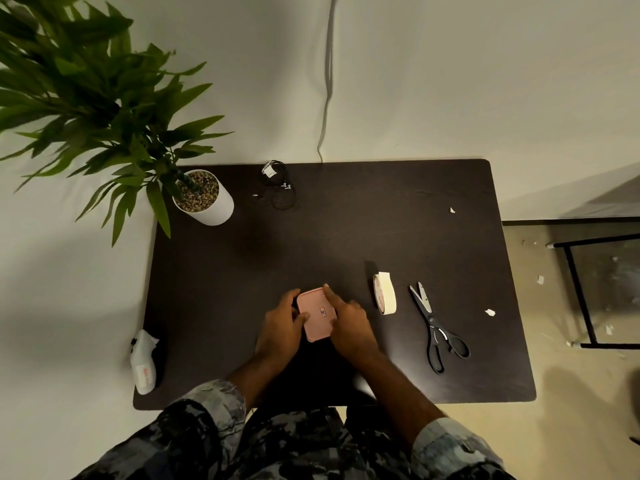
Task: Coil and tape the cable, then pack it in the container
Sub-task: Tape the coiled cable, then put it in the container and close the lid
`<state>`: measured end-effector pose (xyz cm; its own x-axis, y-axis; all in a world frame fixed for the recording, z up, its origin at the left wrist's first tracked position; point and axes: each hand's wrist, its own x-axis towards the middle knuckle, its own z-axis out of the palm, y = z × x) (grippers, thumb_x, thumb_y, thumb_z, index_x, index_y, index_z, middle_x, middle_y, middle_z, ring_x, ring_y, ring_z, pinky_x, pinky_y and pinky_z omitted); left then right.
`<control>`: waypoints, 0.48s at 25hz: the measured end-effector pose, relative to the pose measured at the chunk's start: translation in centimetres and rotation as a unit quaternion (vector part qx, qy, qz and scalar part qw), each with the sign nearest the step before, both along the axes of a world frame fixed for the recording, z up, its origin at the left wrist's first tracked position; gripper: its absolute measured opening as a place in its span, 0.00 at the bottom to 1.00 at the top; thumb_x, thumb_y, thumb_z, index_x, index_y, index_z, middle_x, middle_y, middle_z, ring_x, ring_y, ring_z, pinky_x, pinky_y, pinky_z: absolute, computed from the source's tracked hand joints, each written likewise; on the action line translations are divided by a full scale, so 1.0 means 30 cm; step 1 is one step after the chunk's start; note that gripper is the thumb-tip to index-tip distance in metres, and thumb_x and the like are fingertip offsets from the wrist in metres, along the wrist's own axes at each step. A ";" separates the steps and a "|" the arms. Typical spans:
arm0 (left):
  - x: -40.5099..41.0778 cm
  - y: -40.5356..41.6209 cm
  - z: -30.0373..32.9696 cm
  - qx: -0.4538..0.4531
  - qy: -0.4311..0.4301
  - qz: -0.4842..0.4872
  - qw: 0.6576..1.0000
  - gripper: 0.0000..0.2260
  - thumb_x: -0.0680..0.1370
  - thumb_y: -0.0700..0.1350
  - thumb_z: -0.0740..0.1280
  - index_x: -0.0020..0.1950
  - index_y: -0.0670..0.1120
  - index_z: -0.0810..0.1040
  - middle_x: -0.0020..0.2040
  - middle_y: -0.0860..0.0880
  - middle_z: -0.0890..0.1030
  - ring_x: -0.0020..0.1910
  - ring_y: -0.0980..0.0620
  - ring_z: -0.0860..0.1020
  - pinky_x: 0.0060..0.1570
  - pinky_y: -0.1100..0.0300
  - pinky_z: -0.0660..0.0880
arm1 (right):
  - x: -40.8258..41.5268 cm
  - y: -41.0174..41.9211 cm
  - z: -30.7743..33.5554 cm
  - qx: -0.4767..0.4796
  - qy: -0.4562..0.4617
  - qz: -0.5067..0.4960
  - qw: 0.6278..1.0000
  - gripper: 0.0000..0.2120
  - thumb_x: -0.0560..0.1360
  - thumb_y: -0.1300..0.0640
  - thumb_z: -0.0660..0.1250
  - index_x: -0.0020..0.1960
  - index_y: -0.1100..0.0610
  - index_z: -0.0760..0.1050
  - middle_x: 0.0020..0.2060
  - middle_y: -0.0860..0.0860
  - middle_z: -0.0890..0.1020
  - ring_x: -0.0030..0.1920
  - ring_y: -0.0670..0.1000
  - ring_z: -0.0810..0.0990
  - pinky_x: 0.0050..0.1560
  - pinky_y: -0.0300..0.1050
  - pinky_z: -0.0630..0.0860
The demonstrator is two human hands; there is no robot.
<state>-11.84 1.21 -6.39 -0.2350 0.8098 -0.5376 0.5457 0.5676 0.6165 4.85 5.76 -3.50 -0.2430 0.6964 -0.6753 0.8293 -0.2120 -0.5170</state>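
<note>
Currently both hands are working at a small pink container (317,313) sitting on the dark table (346,230), near its front edge. The left hand (282,327) is gripping the container's left side, fingers curled round the far corner and the thumb lying across the lid. The right hand (348,323) is wrapping the right side, its fingers curled over the far right corner and pressing on the lid. The lid is carrying a small sticker with red and blue marks, too small to read. The black cable (278,188) is lying well apart at the back of the table, loosely coiled with a white tag on it, just beside a white pot (214,206) holding a green plant (86,98) and pebbles. A roll of cream tape (384,294) is standing on edge just right of the right hand; reddish printing is showing on its inner core but is not legible. Black-handled scissors (434,323) are lying near the tape, blades pointing away from the person. A white packet (143,362) with faint red print, unreadable, is resting on the table's left front edge. Small white paper scraps (490,312) are lying on the table's right side.
</note>
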 end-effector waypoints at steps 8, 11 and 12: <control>0.068 -0.096 0.003 -0.034 -0.007 -0.054 0.998 0.50 0.74 0.53 0.72 0.82 0.60 0.38 0.74 0.49 0.66 0.71 0.45 0.72 0.68 0.43 0.73 | 0.004 0.008 0.018 0.061 -0.075 0.001 0.995 0.22 0.84 0.49 0.62 0.78 0.46 0.68 0.66 0.59 0.76 0.64 0.62 0.80 0.59 0.56 0.81; 0.067 -0.090 0.015 -0.022 0.018 -0.058 0.998 0.50 0.72 0.50 0.75 0.82 0.58 0.42 0.74 0.48 0.66 0.69 0.42 0.74 0.65 0.41 0.74 | 0.066 0.044 0.046 0.260 -0.186 -0.047 0.946 0.15 0.76 0.50 0.73 0.59 0.55 0.76 0.56 0.59 0.77 0.56 0.63 0.79 0.43 0.55 0.81; 0.070 -0.089 0.018 -0.016 0.032 -0.063 0.997 0.50 0.72 0.49 0.75 0.83 0.57 0.43 0.74 0.48 0.66 0.68 0.41 0.75 0.64 0.41 0.75 | 0.095 0.056 0.050 0.285 -0.216 -0.064 0.932 0.17 0.73 0.51 0.76 0.57 0.56 0.76 0.56 0.60 0.76 0.56 0.63 0.78 0.43 0.55 0.81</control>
<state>-9.75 -1.47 -5.84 -0.1678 0.8174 -0.5511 0.6515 0.5115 0.5603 7.71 7.44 -2.01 0.0764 0.9764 -0.2020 0.9729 -0.1173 -0.1994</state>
